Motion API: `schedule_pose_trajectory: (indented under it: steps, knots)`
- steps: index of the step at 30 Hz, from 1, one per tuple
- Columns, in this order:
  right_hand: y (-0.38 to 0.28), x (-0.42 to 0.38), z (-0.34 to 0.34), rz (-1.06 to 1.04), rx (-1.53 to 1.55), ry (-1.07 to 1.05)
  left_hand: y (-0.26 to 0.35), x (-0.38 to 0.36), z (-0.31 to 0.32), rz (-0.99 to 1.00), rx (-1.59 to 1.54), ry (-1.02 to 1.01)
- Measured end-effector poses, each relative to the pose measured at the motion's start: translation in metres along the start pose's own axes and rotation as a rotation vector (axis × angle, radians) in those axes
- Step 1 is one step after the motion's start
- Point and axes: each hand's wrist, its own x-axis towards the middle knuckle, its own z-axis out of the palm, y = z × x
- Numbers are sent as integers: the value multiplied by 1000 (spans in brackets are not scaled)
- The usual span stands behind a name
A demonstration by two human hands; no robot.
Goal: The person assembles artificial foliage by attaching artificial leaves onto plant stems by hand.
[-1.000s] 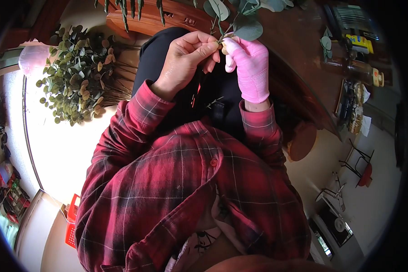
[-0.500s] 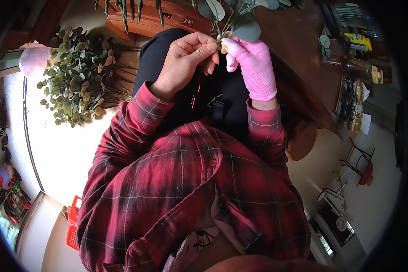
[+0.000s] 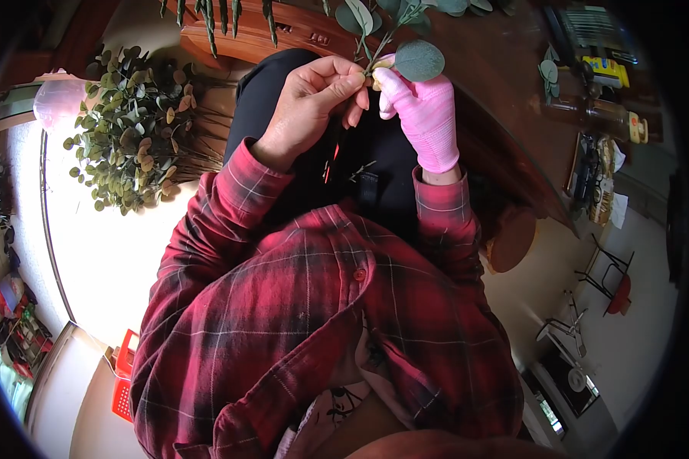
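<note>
My bare left hand (image 3: pixel 318 99) pinches the stem of a leafy green branch (image 3: pixel 419 60) between thumb and fingertips. On its right, my right hand (image 3: pixel 423 111), in a pink glove with pale fingertips, closes its thumb and fingers round the same stem. The fingertips of both hands are close together over my dark trousers. The branch's round grey-green leaves spread up and to the right, one large leaf lying in front of the gloved fingers. Small details where the fingers meet the stem are hard to make out.
A big bunch of leafy stems (image 3: pixel 130 134) lies at the left. Behind my hands is a dark wooden table (image 3: pixel 505 76) with a brown bottle (image 3: pixel 589 111) and a yellow container (image 3: pixel 606 72). Green strands hang at the top. A red basket (image 3: pixel 122 394) stands lower left.
My gloved right hand has shifted slightly left and turned a little. The branch's large round leaf has moved slightly and now faces the camera more. My left hand has barely moved.
</note>
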Motion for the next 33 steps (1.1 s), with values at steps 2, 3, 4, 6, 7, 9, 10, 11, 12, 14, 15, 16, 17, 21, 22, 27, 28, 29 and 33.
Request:
schedule_pose_trajectory:
  steps: [2, 3, 4, 6, 7, 9, 10, 11, 12, 14, 15, 16, 17, 21, 22, 27, 28, 29, 33]
  knots:
    - [0, -1, 1, 3, 10, 5, 0, 0, 1, 3, 0, -1]
    - [0, -1, 1, 14, 10, 3, 0, 0, 0, 5, 3, 1]
    - [0, 0, 1, 26, 11, 1, 0, 0, 0, 7, 6, 3]
    - [0, 0, 1, 37, 18, -1, -1, 0, 0, 9, 1, 12]
    - [0, 0, 1, 38, 24, -1, -1, 0, 0, 10, -1, 16]
    - [2, 0, 1, 32, 27, 2, -1, 1, 0, 11, 3, 28]
    - [3, 0, 1, 25, 26, 4, -1, 1, 0, 11, 5, 35]
    - [4, 0, 1, 19, 26, 6, -2, 1, 0, 11, 7, 40]
    - [5, 0, 1, 16, 22, 7, -3, 2, 0, 12, 8, 47]
    - [7, 1, 0, 9, 13, 9, -3, 3, 0, 12, 30, 67]
    - [8, 1, 0, 4, 13, 12, -4, 3, 0, 10, 49, 82]
    - [8, 1, 0, -1, 14, 16, -4, 3, 0, 8, 69, 97]
    - [9, 1, 0, -6, 15, 18, -4, 3, 1, 6, 74, 98]
    - [12, 1, 1, -11, 52, 36, -3, 3, 2, -2, 107, 114]
    - [12, 1, 1, -14, 55, 39, -3, 3, 2, -5, 118, 118]
    - [15, 1, -1, -29, 39, 30, -3, 3, 4, -9, 127, 127]
    - [15, 1, -1, -27, 34, 30, -4, 2, 4, -11, 133, 134]
    - [14, 1, 0, -25, 27, 30, -3, 2, 5, -11, 131, 135]
    - [14, 1, 0, -23, -3, 22, -3, 2, 6, -8, 145, 148]
